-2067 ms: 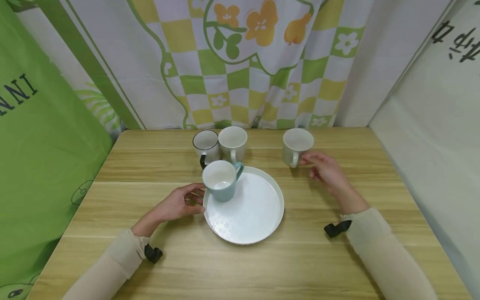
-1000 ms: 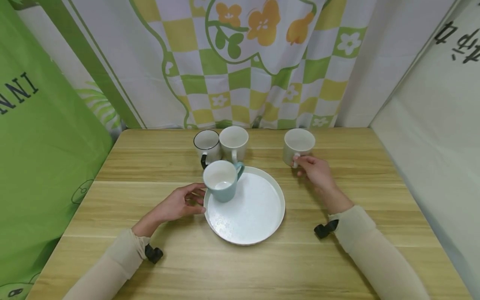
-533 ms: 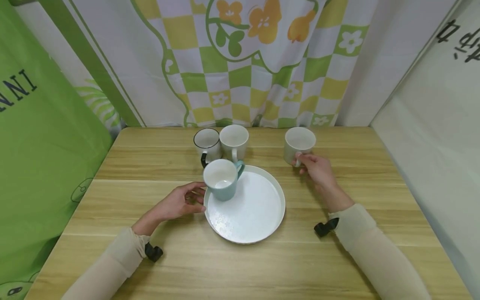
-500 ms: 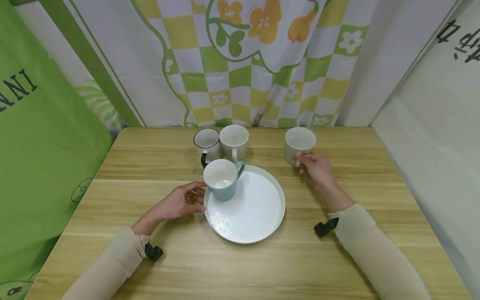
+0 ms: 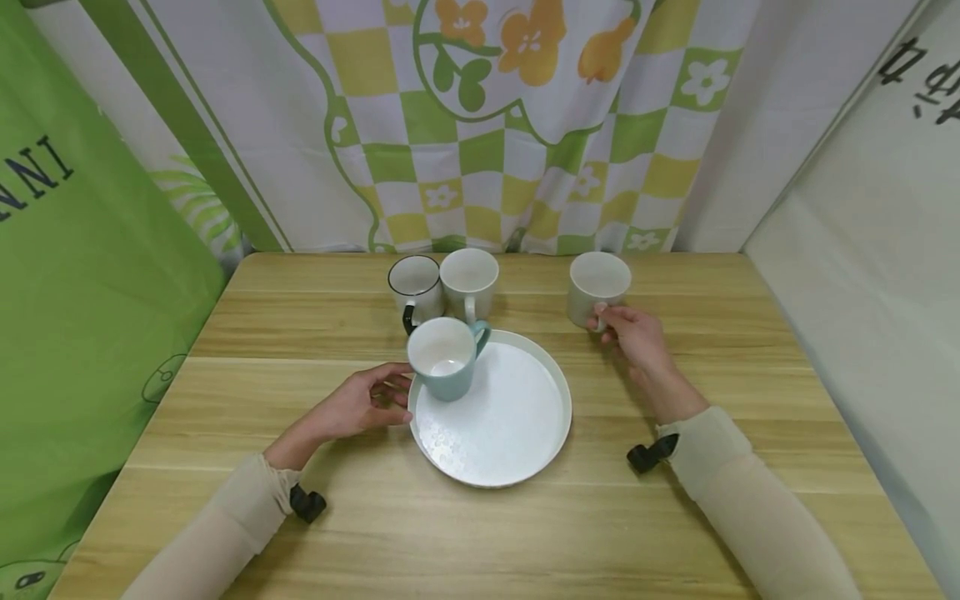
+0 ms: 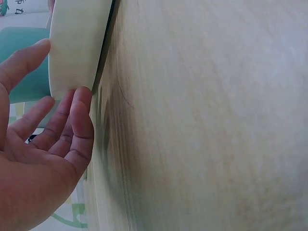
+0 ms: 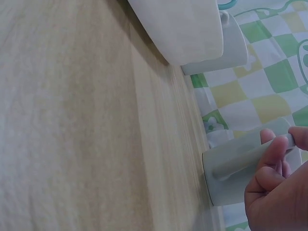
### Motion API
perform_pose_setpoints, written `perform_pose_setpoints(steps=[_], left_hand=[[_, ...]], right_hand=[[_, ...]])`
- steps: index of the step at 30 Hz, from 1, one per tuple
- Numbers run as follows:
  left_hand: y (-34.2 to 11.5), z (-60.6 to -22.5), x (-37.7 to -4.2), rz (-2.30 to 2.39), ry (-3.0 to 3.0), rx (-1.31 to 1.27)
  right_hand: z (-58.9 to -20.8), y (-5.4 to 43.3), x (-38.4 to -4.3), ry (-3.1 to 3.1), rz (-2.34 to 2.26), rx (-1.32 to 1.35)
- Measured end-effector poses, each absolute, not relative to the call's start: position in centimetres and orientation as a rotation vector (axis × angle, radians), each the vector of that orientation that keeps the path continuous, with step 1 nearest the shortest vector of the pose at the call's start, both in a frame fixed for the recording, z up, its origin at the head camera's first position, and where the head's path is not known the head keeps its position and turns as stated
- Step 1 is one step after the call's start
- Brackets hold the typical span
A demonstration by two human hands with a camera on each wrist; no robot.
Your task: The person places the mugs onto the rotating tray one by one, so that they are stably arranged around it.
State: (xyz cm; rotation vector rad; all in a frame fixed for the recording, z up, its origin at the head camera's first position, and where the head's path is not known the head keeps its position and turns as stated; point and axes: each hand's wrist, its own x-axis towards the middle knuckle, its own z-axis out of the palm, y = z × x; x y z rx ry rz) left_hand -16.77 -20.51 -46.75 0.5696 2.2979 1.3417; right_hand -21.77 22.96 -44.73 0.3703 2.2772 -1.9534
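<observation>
Holding the rightmost mug [image 5: 588, 295], the right hand [image 5: 639, 340] partly hides its handle [image 7: 239, 162].

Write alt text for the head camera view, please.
A person's right hand pinches the handle of a white mug on a wooden table. The left hand touches a round white tray that holds a light-blue mug; behind the tray stand a black-rimmed white mug and another white mug.

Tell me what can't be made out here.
Head: part of the tray, hidden by the blue mug.
Head: base of the black-rimmed mug, partly behind the blue mug.
Left wrist: blue mug's top, beyond the left edge.
Right wrist: part of the right hand, past the right edge.
</observation>
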Motion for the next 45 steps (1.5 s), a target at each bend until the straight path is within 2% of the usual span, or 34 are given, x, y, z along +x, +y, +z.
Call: perform_pose_setpoints(steps=[45], left_hand=[[-20.38,-46.66,-16.56,1.368,2.283,0.561]], right_hand=[[-44.64,23.11,-21.49,2.285,-2.066,0.341]])
